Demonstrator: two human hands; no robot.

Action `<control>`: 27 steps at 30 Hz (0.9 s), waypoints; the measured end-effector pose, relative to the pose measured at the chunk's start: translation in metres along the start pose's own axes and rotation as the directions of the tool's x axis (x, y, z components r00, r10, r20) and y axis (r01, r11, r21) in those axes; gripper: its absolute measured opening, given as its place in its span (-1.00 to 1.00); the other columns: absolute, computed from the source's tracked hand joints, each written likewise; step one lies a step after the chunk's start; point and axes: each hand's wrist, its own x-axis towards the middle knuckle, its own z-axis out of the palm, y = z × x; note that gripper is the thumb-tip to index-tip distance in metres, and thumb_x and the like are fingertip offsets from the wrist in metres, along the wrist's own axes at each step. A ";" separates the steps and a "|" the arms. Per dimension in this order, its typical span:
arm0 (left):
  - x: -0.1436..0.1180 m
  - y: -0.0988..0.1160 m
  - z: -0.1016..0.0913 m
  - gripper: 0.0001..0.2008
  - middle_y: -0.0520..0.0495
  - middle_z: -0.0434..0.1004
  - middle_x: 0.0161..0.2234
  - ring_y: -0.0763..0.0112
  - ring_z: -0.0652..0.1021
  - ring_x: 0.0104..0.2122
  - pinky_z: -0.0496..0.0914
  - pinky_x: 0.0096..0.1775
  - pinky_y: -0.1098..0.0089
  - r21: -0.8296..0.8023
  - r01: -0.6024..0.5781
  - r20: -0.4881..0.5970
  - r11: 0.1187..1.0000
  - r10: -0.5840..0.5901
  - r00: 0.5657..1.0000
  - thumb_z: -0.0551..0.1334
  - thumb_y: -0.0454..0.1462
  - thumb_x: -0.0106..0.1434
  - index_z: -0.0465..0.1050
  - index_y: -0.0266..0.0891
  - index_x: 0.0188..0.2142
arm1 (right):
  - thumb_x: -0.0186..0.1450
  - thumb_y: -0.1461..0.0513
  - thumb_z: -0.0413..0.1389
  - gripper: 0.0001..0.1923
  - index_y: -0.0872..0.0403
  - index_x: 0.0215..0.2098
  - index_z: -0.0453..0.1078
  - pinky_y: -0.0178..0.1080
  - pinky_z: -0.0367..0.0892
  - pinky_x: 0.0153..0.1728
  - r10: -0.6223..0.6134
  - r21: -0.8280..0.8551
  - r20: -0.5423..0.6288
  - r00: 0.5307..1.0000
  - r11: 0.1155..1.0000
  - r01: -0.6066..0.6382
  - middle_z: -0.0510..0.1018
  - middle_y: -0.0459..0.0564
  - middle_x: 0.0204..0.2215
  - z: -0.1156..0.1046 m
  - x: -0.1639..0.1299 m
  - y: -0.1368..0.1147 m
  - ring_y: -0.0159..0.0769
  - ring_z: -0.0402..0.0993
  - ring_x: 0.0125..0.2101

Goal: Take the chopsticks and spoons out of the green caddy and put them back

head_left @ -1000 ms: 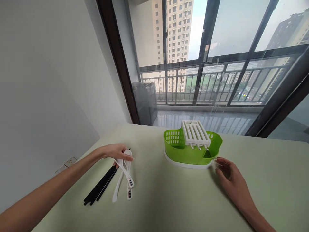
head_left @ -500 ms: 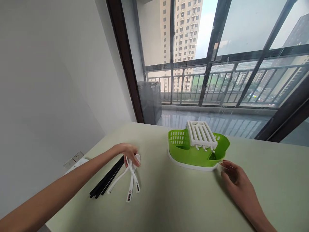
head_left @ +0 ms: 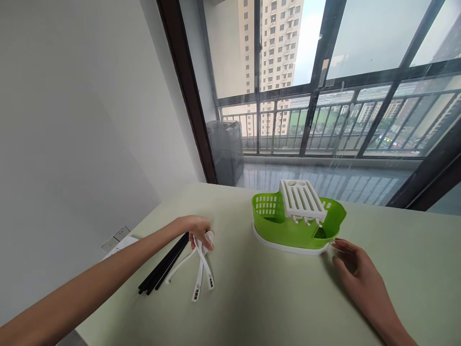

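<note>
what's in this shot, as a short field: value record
left hand: on the bowl ends of the white spoons, fingers curled over them
chopsticks: black, lying on the table just left of the spoons
right hand: resting on the table, fingertips at the rack's right end
rack: green basket on a white base, white slotted insert on top
behind: window and balcony railing

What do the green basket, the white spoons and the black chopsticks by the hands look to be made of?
Green basket: moulded plastic, slightly glossy, with perforated walls and a white slotted rack. White spoons: smooth and glossy, with printed handles; ceramic or melamine, hard to tell. Black chopsticks: matt, uniform black, probably plastic or lacquered wood.
</note>
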 end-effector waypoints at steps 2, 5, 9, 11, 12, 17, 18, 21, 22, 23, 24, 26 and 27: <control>-0.001 0.001 0.002 -0.60 -0.08 0.59 -0.55 0.35 0.56 -0.65 0.49 -0.58 0.42 0.014 0.007 -0.022 1.000 -0.007 1.000 0.51 0.05 -0.08 0.59 -0.24 -0.50 | 0.18 -0.03 0.11 -0.48 0.01 0.05 0.35 0.11 0.34 0.15 0.011 0.007 0.003 1.000 1.000 -0.011 0.55 0.15 0.07 0.000 0.001 0.001 0.05 0.51 0.05; -0.002 0.003 0.004 -0.62 -0.05 0.56 -0.57 0.35 0.54 -0.66 0.51 -0.56 0.38 0.040 0.024 -0.051 0.999 -0.022 0.998 0.51 0.01 -0.05 0.57 -0.24 -0.48 | 0.18 -0.03 0.12 -0.47 0.02 0.05 0.35 0.13 0.36 0.13 0.007 0.006 0.010 1.000 1.000 -0.007 0.55 0.16 0.07 0.000 0.001 0.002 0.07 0.51 0.05; -0.006 0.008 0.005 -0.60 -0.02 0.49 -0.62 0.29 0.56 -0.65 0.53 -0.51 0.32 0.078 0.049 -0.077 0.996 -0.043 0.996 0.52 0.00 -0.06 0.53 -0.26 -0.45 | 0.21 -0.02 0.11 -0.48 0.03 0.06 0.35 0.11 0.36 0.12 0.011 0.006 0.017 1.000 1.000 -0.012 0.56 0.15 0.06 0.000 0.001 0.002 0.05 0.52 0.04; -0.009 0.012 0.004 -0.59 0.00 0.48 -0.62 0.28 0.56 -0.66 0.53 -0.51 0.32 0.094 0.059 -0.090 0.994 -0.050 0.995 0.51 -0.01 -0.04 0.54 -0.26 -0.37 | 0.21 -0.01 0.12 -0.48 0.02 0.08 0.34 0.10 0.36 0.13 0.012 0.011 0.022 1.000 1.000 -0.012 0.55 0.15 0.07 0.000 0.001 0.004 0.04 0.51 0.06; -0.012 0.015 0.003 -0.57 0.02 0.48 -0.62 0.28 0.55 -0.67 0.52 -0.52 0.33 0.100 0.062 -0.098 0.993 -0.052 0.994 0.51 -0.02 -0.03 0.54 -0.26 -0.31 | 0.21 -0.01 0.12 -0.48 0.02 0.08 0.34 0.09 0.36 0.12 0.013 0.012 0.024 1.000 1.000 -0.013 0.55 0.15 0.07 0.000 0.001 0.004 0.04 0.51 0.06; -0.030 0.033 -0.003 -0.43 0.09 0.47 -0.58 0.35 0.52 -0.70 0.42 -0.57 0.42 0.152 0.027 -0.143 0.988 -0.006 0.990 0.46 -0.03 0.06 0.46 -0.23 0.00 | 0.21 -0.03 0.11 -0.49 0.03 0.06 0.35 0.11 0.34 0.14 -0.001 0.006 0.016 1.000 1.000 0.001 0.56 0.16 0.05 0.001 0.001 0.007 0.05 0.51 0.05; -0.033 0.037 -0.003 -0.42 0.11 0.47 -0.58 0.37 0.51 -0.70 0.39 -0.57 0.44 0.184 -0.004 -0.156 0.983 0.033 0.987 0.45 -0.02 0.08 0.44 -0.22 0.02 | 0.21 -0.03 0.11 -0.49 0.03 0.06 0.35 0.12 0.34 0.14 -0.002 0.007 0.014 1.000 1.000 0.002 0.55 0.17 0.05 0.002 0.002 0.006 0.05 0.51 0.05; -0.034 0.048 0.001 -0.49 0.15 0.43 -0.58 0.41 0.47 -0.69 0.31 -0.55 0.45 0.326 -0.144 -0.188 0.934 0.213 0.959 0.41 0.05 0.15 0.46 -0.17 -0.04 | 0.21 -0.03 0.10 -0.49 0.03 0.05 0.34 0.13 0.33 0.15 -0.007 0.010 0.011 1.000 1.000 0.007 0.55 0.17 0.05 0.003 0.002 0.005 0.04 0.51 0.05; -0.033 0.051 0.005 -0.54 0.13 0.44 -0.58 0.39 0.49 -0.65 0.30 -0.53 0.45 0.386 -0.197 -0.202 0.901 0.291 0.935 0.40 0.07 0.17 0.48 -0.15 -0.08 | 0.22 -0.03 0.09 -0.49 0.03 0.05 0.34 0.13 0.33 0.16 -0.010 0.014 0.012 1.000 1.000 0.010 0.55 0.17 0.05 0.003 0.002 0.005 0.04 0.51 0.05; -0.031 0.053 0.009 -0.58 0.10 0.45 -0.57 0.36 0.51 -0.60 0.29 -0.50 0.44 0.450 -0.244 -0.217 0.859 0.370 0.903 0.39 0.08 0.19 0.50 -0.14 -0.13 | 0.23 -0.03 0.09 -0.50 0.03 0.06 0.33 0.13 0.33 0.16 -0.013 0.016 0.016 1.000 1.000 0.013 0.54 0.16 0.06 0.004 0.002 0.004 0.03 0.50 0.06; -0.029 0.055 0.014 -0.62 0.07 0.47 -0.55 0.32 0.53 -0.55 0.28 -0.47 0.43 0.512 -0.279 -0.230 0.813 0.442 0.867 0.37 0.08 0.22 0.51 -0.14 -0.18 | 0.23 -0.02 0.09 -0.50 0.03 0.06 0.33 0.12 0.32 0.17 -0.014 0.017 0.020 1.000 1.000 0.014 0.54 0.16 0.06 0.004 0.002 0.004 0.02 0.50 0.06; -0.024 0.057 0.024 -0.67 0.00 0.50 -0.53 0.28 0.53 -0.50 0.25 -0.46 0.40 0.622 -0.306 -0.245 0.720 0.551 0.798 0.32 0.06 0.28 0.53 -0.13 -0.24 | 0.24 0.00 0.09 -0.51 0.03 0.07 0.32 0.11 0.33 0.17 -0.008 0.023 0.029 1.000 1.000 0.007 0.53 0.16 0.07 0.003 0.002 0.003 0.01 0.49 0.08; -0.021 0.058 0.029 -0.69 -0.01 0.50 -0.55 0.27 0.51 -0.51 0.23 -0.46 0.39 0.668 -0.309 -0.242 0.677 0.590 0.770 0.31 0.05 0.30 0.53 -0.14 -0.27 | 0.24 0.00 0.09 -0.52 0.03 0.07 0.32 0.10 0.33 0.17 -0.004 0.026 0.030 1.000 1.000 0.004 0.53 0.15 0.07 0.003 0.002 0.002 0.01 0.49 0.08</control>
